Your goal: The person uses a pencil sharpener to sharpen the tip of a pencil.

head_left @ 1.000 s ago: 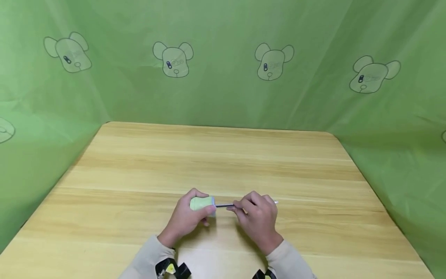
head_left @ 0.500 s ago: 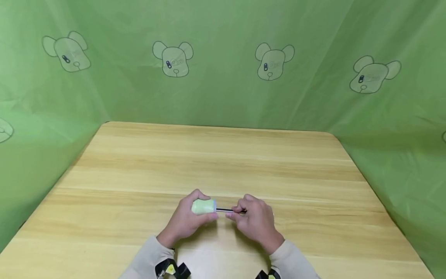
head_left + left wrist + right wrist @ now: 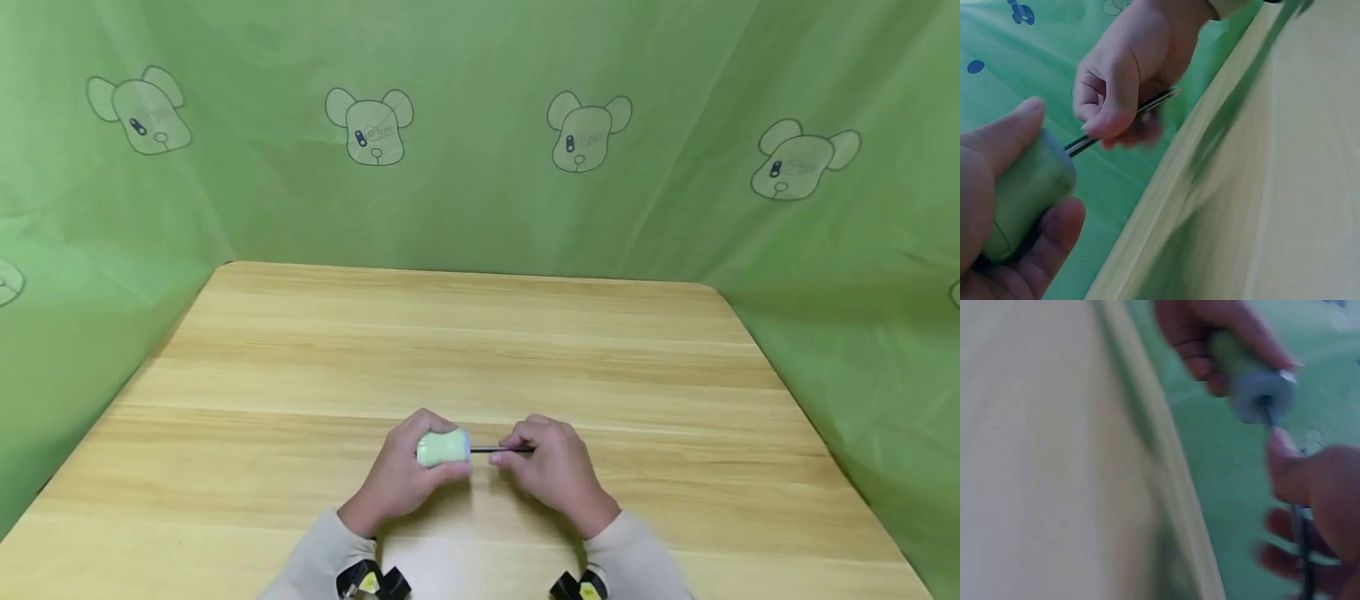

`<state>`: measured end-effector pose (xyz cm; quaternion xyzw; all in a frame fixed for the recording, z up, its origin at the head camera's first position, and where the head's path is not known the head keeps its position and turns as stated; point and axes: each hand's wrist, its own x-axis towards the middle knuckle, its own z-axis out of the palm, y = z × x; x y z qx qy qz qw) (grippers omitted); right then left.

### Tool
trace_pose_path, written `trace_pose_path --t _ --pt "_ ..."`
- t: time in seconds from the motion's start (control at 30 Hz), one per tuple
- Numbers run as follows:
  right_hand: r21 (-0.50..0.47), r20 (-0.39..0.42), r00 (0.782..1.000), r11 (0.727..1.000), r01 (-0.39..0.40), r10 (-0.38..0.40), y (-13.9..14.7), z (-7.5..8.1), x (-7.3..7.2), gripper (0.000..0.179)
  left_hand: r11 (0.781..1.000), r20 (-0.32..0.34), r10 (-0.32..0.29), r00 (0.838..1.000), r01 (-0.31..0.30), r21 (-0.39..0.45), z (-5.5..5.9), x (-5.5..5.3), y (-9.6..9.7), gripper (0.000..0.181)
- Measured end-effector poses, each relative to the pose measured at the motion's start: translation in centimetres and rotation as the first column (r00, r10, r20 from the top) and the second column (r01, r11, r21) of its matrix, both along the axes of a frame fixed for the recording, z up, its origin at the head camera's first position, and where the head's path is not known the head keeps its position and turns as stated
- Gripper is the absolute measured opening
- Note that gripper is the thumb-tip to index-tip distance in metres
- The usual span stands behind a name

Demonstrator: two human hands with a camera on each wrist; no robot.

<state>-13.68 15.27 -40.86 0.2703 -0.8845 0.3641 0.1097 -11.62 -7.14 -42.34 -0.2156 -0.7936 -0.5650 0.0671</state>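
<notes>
A light green, barrel-shaped pencil sharpener (image 3: 442, 447) with a blue-grey end lies sideways in my left hand (image 3: 405, 471), just above the table. My left thumb and fingers grip it from both sides. A dark, striped pencil (image 3: 483, 449) runs from the hole in that end toward my right hand (image 3: 558, 467). In the left wrist view, the thumb and forefinger of the right hand pinch the pencil (image 3: 1082, 145), and its far end sticks out behind them. Blurred in the right wrist view, the pencil enters the sharpener (image 3: 1260, 397); its point is hidden inside.
The wood-grain table (image 3: 480, 350) spreads out beyond both hands. A green cloth (image 3: 480, 200) printed with bear heads hangs around its back and sides. Black wrist mounts (image 3: 371, 581) sit on both sleeves.
The right-hand fingers have shifted on the pencil, and the back of that hand has turned. The pencil's far end no longer shows past the hand in the head view. The sharpener has edged right.
</notes>
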Motion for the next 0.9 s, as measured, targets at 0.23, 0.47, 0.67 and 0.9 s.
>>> trace_pose_path --t 0.23,0.47,0.67,0.9 --pt "-0.038 -0.566 0.817 0.993 0.111 -0.113 -1.2 -1.1 -0.2 0.032 0.984 0.331 0.026 0.943 -0.083 0.159 0.8 0.0 -0.3 0.042" --pt "-0.090 -0.696 0.708 0.993 0.081 -0.121 -1.2 -1.5 -0.2 0.034 0.976 0.408 -0.044 0.912 -0.048 0.213 0.8 0.2 -0.3 0.039" --pt "-0.081 -0.652 0.756 0.997 -0.003 -0.051 -1.0 -2.0 -0.3 0.036 0.983 0.403 -0.066 0.913 -0.009 0.182 0.9 0.3 -0.6 0.040" --pt "-0.016 -0.311 0.949 0.999 0.039 -0.042 -0.9 -1.2 0.4 0.040 0.993 0.178 -0.064 0.982 0.045 0.109 0.3 -0.1 -0.6 0.038"
